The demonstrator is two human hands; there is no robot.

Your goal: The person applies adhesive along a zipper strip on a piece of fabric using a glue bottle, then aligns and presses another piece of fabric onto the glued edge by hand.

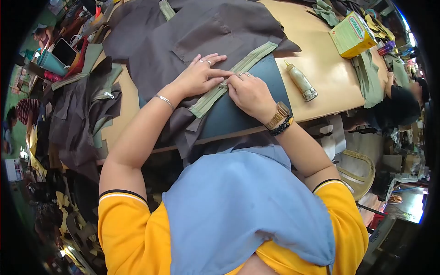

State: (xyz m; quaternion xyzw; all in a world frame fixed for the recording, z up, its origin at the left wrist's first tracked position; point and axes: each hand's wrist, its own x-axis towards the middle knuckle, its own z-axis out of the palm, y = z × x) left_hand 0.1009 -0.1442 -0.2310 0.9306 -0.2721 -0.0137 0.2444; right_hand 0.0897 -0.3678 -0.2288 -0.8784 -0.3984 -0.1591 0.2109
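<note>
A broad table with a smooth tan top (321, 68) is stretching out before the person, and a large sheet of dark brown cloth (201, 32) is covering much of its middle. At the left edge, a rumpled heap of dark brown fabric with grey-green trim (78, 110) is hanging over the side. A flat black board (275, 91) is lying partly under the cloth. Near the far right, a yellow box with green-and-white lettering (353, 36) is standing on the table. A long pale-green fabric strip with lengthwise stitching (256, 55) is running diagonally across the cloth's near edge, partly over the board. The left hand (197, 75) is resting loosely spread, its index finger reaching onto the strip. The right hand (252, 96) is curling narrowly over the strip; whether it is pinching, I cannot tell. A slim, smudged squeeze bottle with a yellowish nozzle (301, 82) is lying right of the board.
</note>
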